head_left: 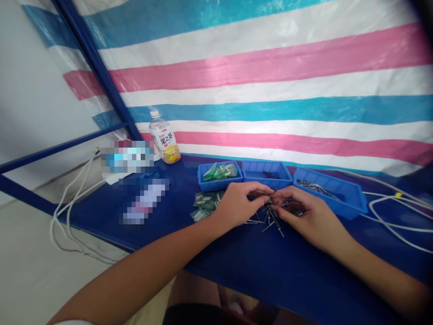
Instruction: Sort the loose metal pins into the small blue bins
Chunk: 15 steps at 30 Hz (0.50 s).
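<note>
My left hand (238,203) and my right hand (306,216) meet over a loose pile of thin metal rods (273,220) on the blue tabletop. The fingers of both hands are bent together, with the fingertips nearly touching. What lies between them is too small and too covered to make out. Several rods stick out below the fingers in different directions. Beside my left wrist lie small clear-and-green packets (204,204), partly hidden by that hand.
Behind the hands stand a blue bin (216,184) with green packets, a middle bin (267,182) with a few dark pieces, and a right bin (348,205) holding thin rods. A drink bottle (165,140) stands back left. White cables (382,212) run along the right.
</note>
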Motion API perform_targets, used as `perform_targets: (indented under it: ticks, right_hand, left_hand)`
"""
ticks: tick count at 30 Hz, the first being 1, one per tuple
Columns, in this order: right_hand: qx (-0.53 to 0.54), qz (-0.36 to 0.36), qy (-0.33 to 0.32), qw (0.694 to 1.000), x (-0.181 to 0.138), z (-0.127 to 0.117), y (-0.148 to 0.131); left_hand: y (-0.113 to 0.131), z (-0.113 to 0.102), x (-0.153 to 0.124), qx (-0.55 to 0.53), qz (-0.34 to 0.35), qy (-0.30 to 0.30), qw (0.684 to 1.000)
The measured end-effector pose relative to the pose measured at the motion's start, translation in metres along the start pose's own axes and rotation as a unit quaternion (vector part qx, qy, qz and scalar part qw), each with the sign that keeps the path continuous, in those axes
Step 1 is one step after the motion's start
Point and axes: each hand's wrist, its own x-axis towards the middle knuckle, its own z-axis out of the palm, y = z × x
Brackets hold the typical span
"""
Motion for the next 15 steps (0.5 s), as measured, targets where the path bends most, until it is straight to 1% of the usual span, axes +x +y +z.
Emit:
perform_targets:
  ticks: [3, 7, 10, 12, 15]
  right_hand:
    - [0.013, 0.020, 0.012, 1.000, -0.0019, 0.0004, -0.0011]
    - [0.027, 0.020, 0.041, 0.999, -0.0026, -0.0005, -0.0011]
    - [0.044, 0.025, 0.055, 0.997, -0.0022, -0.0007, -0.0007]
    - [0.048, 0.024, 0.064, 0.996, -0.0018, -0.0009, -0.0013]
    - [0.009, -0.007, 0.066, 0.998, -0.0015, -0.0024, -0.0033]
  left_hand:
    - [-0.0038, -0.0012, 0.0008, -0.033, -0.015, 0.012, 0.999]
    - [-0.0042, -0.0017, 0.0004, -0.095, -0.039, 0.028, 0.994]
    - [-0.0033, -0.0022, -0.0002, -0.084, -0.052, 0.016, 0.995]
    - [-0.0031, -0.0025, -0.0003, -0.067, -0.048, 0.008, 0.997]
    - [-0.0037, -0.0025, -0.0004, -0.044, -0.036, 0.000, 0.998]
